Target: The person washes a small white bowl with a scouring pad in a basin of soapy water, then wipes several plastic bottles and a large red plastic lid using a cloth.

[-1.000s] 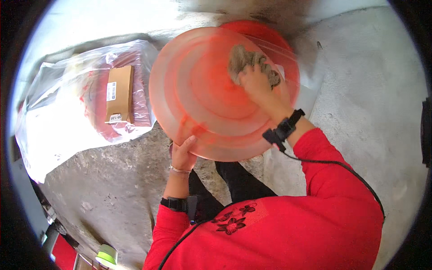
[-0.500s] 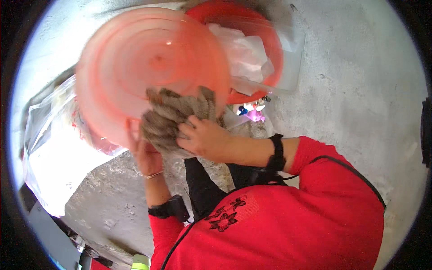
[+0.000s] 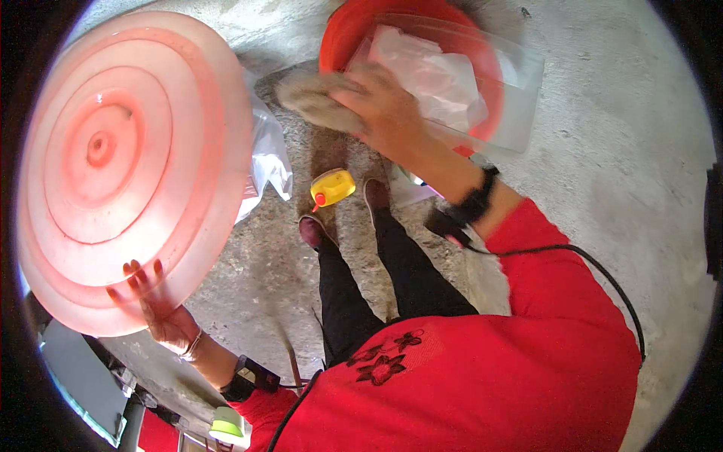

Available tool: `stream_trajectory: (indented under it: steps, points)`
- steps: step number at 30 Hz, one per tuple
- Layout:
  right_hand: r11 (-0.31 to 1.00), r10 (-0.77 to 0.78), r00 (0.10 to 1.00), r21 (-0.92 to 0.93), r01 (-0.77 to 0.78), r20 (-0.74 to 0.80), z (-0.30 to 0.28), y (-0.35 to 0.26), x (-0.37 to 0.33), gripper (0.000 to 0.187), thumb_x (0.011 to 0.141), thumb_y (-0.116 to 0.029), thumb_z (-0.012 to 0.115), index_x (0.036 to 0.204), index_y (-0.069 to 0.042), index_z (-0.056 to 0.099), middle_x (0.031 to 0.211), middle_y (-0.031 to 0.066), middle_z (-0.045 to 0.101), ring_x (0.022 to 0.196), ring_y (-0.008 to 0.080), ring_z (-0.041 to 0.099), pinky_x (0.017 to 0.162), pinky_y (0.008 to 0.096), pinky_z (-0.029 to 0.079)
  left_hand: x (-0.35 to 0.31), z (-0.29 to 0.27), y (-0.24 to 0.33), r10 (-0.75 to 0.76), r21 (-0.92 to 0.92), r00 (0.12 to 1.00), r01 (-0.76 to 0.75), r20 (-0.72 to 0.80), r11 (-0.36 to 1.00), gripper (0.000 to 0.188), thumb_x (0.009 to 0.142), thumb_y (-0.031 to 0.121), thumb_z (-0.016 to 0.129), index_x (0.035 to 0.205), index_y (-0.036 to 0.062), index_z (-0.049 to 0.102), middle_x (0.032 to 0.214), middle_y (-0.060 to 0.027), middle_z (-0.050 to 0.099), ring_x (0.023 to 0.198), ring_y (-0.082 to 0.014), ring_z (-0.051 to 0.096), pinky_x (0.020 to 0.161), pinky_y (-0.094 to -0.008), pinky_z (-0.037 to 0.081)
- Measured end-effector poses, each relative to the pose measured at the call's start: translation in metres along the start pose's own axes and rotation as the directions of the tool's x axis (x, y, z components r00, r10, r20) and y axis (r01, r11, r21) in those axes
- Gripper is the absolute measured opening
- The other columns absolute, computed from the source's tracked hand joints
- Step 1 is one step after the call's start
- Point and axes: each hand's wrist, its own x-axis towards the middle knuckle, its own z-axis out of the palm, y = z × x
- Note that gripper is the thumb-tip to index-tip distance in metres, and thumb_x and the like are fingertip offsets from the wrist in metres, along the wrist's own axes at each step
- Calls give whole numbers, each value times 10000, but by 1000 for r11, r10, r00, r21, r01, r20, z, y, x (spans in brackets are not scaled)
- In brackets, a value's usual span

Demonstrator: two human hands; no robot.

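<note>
Your left hand (image 3: 162, 313), low on the left side of the frame, has its fingers spread flat against the lower rim of the large pink plastic lid (image 3: 124, 162), propping it up; the lid fills the upper left, tilted, its ringed face toward you and wet in places. Your right hand (image 3: 380, 102), at the upper centre, is closed around a grey, shaggy rag (image 3: 316, 102), which sticks out to the left of your fingers. Just behind that hand, at the top of the frame, sits an orange basin (image 3: 343, 34) with a clear plastic tub (image 3: 520, 98) resting in it and a crumpled white sheet (image 3: 429, 71) inside the tub. On the concrete floor (image 3: 625, 166) between lid and basin, near your shoes (image 3: 343, 215), lies a small yellow bottle (image 3: 331, 188) with a red cap. A clear plastic bag (image 3: 267, 162) shows just beside the lid's right edge, partly hidden behind it
</note>
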Motion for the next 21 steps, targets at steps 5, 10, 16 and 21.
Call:
stream_trajectory:
  steps: [5, 10, 16, 21]
  points:
    - [983, -79, 994, -162, 92, 80, 93, 38, 38, 247, 700, -137, 512, 939, -155, 572, 1089, 74, 466, 1000, 317, 433, 831, 399, 419, 3, 5, -14, -29, -91, 993, 40, 113, 995, 644, 798, 115, 475, 1331, 110, 114, 1331, -216, 223, 1236, -335, 231, 1018, -528, 139]
    - [969, -126, 963, -179, 172, 240, 70, 37, -114, 157, 664, -139, 524, 814, -125, 569, 1142, 69, 422, 1031, 338, 386, 885, 462, 360, -7, -7, -11, -80, -64, 994, 76, -70, 995, 665, 784, 94, 490, 1333, 115, 114, 1337, -203, 216, 1245, -333, 210, 1022, -524, 124]
    - [909, 364, 730, -390, -145, 578, 1, 113, -268, 314, 593, -91, 590, 901, -154, 593, 1091, 95, 451, 1051, 375, 372, 871, 432, 370, -2, -19, -12, -79, -167, 997, 78, -2, 983, 687, 769, 64, 526, 1329, 145, 137, 1297, -184, 272, 1203, -323, 276, 975, -543, 214]
    - [882, 431, 802, -383, -276, 413, -41, 88, -243, 383, 564, -32, 579, 929, -150, 592, 1056, 95, 468, 1018, 357, 403, 840, 394, 398, -5, -12, -11, -137, -212, 990, 130, -20, 969, 722, 748, 60, 533, 1334, 130, 118, 1347, -195, 201, 1247, -321, 210, 1020, -528, 118]
